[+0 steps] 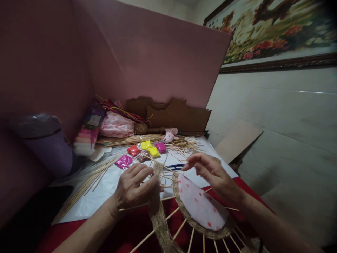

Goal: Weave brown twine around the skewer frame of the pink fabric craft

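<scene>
A round craft piece lies in front of me: a pink dotted fabric disc [200,205] ringed with woven jute twine [159,218], with thin wooden sticks [181,227] radiating out like spokes. My left hand [133,188] is closed, pinching the jute band and sticks at the top of the weave. To its right, my right hand [210,172] hovers just above the disc's upper edge with fingers curled in a pinch; what it holds is too thin to make out.
Small packets of coloured clay [143,151] lie on white paper [105,189]. Bundles of sticks [126,140], a twine ball [141,128], a pink bag [116,125] and cardboard [179,114] line the back. A purple bin [50,147] stands at left. Pink boards wall the corner.
</scene>
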The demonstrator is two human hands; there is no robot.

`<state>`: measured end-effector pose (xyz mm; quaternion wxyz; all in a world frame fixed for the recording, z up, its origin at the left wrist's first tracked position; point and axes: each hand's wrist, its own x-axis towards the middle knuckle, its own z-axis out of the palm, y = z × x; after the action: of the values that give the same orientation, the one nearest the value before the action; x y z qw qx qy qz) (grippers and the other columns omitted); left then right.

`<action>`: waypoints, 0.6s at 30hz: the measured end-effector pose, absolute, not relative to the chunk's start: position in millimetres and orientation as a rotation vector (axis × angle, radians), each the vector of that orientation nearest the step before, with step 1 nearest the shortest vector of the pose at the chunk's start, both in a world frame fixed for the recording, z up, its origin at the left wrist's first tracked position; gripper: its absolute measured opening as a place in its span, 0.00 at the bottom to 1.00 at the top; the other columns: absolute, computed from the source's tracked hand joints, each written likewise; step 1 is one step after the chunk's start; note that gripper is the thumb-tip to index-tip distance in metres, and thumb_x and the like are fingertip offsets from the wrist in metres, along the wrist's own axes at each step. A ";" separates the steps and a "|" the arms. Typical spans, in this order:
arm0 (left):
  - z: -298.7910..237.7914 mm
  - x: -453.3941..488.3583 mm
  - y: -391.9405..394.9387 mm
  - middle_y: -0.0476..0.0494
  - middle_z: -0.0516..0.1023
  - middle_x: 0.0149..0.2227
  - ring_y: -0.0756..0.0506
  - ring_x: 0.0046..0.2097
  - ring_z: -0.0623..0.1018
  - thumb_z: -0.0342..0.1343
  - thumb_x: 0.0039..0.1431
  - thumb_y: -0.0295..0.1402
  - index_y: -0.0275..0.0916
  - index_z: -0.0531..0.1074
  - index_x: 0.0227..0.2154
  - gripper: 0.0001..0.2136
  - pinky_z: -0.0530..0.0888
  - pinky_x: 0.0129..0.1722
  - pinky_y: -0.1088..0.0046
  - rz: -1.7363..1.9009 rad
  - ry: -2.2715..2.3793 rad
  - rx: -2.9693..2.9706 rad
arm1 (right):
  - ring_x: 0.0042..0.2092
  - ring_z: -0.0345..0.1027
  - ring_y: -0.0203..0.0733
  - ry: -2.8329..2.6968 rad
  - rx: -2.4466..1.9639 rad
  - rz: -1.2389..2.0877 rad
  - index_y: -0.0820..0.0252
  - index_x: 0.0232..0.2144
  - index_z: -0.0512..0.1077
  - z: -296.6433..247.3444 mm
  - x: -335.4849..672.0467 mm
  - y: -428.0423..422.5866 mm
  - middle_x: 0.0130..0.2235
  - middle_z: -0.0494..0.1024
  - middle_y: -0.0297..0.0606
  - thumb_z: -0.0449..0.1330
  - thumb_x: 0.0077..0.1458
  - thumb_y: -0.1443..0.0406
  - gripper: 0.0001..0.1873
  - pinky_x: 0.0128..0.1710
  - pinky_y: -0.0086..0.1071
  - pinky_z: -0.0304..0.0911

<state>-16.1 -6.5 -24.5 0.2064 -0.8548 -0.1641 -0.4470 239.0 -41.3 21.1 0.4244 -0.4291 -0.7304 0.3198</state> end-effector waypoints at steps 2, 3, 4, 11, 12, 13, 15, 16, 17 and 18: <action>-23.9 -15.7 -7.6 0.43 0.76 0.30 0.45 0.34 0.74 0.62 0.47 0.34 0.36 0.68 0.32 0.12 0.71 0.33 0.67 -1.256 -0.458 -2.409 | 0.43 0.67 0.39 -2.068 -0.978 0.715 0.56 0.43 0.63 25.1 222.4 -48.6 0.40 0.73 0.39 0.47 0.60 0.62 0.11 0.42 0.37 0.64; -23.8 -15.6 -8.1 0.42 0.76 0.30 0.45 0.33 0.74 0.62 0.47 0.34 0.36 0.68 0.31 0.11 0.71 0.33 0.66 -1.258 -0.456 -2.415 | 0.44 0.66 0.39 -2.168 -0.939 0.638 0.57 0.43 0.64 26.4 215.5 -50.9 0.41 0.72 0.39 0.48 0.60 0.63 0.10 0.44 0.37 0.63; -23.8 -15.6 -8.4 0.42 0.76 0.30 0.44 0.33 0.74 0.62 0.47 0.34 0.36 0.67 0.30 0.11 0.71 0.33 0.66 -1.253 -0.456 -2.420 | 0.44 0.65 0.39 -2.238 -0.901 0.561 0.57 0.42 0.65 27.2 210.1 -52.0 0.41 0.72 0.39 0.47 0.59 0.64 0.10 0.45 0.38 0.62; -25.3 -19.2 -7.5 0.42 0.76 0.31 0.45 0.35 0.73 0.62 0.46 0.32 0.37 0.68 0.32 0.11 0.71 0.34 0.66 -1.257 -0.483 -2.377 | 0.33 0.65 0.36 -1.814 -1.195 0.154 0.58 0.32 0.67 26.3 231.6 -25.9 0.31 0.72 0.34 0.55 0.55 0.61 0.06 0.34 0.31 0.60; -25.2 -19.3 -7.4 0.42 0.76 0.31 0.45 0.35 0.73 0.61 0.47 0.32 0.37 0.68 0.32 0.10 0.71 0.34 0.66 -1.262 -0.482 -2.374 | 0.28 0.64 0.35 -1.771 -1.301 0.134 0.58 0.29 0.67 23.7 239.6 -19.8 0.28 0.72 0.32 0.56 0.54 0.60 0.08 0.30 0.30 0.59; -24.9 -19.1 -7.4 0.43 0.76 0.31 0.45 0.35 0.73 0.61 0.47 0.31 0.37 0.68 0.32 0.10 0.71 0.35 0.66 -1.269 -0.475 -2.374 | 0.27 0.63 0.35 -1.802 -1.373 0.145 0.58 0.27 0.68 20.1 247.1 -14.1 0.26 0.72 0.31 0.57 0.53 0.59 0.08 0.28 0.30 0.57; -24.3 -17.9 -7.8 0.43 0.75 0.31 0.45 0.34 0.73 0.61 0.47 0.32 0.36 0.68 0.32 0.10 0.71 0.35 0.67 -1.280 -0.453 -2.381 | 0.28 0.65 0.35 -1.918 -1.464 0.160 0.58 0.25 0.69 10.4 258.6 -4.9 0.26 0.73 0.31 0.58 0.52 0.61 0.08 0.29 0.29 0.56; -24.2 -17.1 -8.1 0.43 0.75 0.30 0.45 0.34 0.73 0.61 0.47 0.32 0.36 0.68 0.32 0.10 0.71 0.34 0.67 -1.282 -0.442 -2.390 | 0.28 0.66 0.35 -1.981 -1.511 0.145 0.58 0.24 0.70 5.2 262.1 -1.4 0.25 0.74 0.31 0.58 0.52 0.61 0.08 0.30 0.29 0.56; -24.2 -16.1 -8.4 0.43 0.75 0.30 0.45 0.34 0.73 0.61 0.47 0.33 0.36 0.68 0.32 0.10 0.71 0.34 0.67 -1.280 -0.433 -2.401 | 0.29 0.66 0.36 -2.038 -1.557 0.110 0.57 0.24 0.71 0.2 264.2 1.5 0.25 0.75 0.31 0.58 0.52 0.62 0.08 0.30 0.29 0.55; -24.4 -15.2 -8.6 0.43 0.75 0.30 0.45 0.34 0.73 0.61 0.47 0.33 0.36 0.68 0.32 0.11 0.71 0.34 0.67 -1.279 -0.424 -2.409 | 0.30 0.67 0.37 -2.083 -1.606 0.046 0.57 0.25 0.72 -3.9 265.0 4.3 0.26 0.76 0.31 0.57 0.53 0.62 0.08 0.30 0.29 0.54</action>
<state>-15.2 -8.6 -24.4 0.1895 -0.8570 -0.1507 -0.4549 265.0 4.3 -3.9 0.2525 -0.5907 -0.7662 0.0169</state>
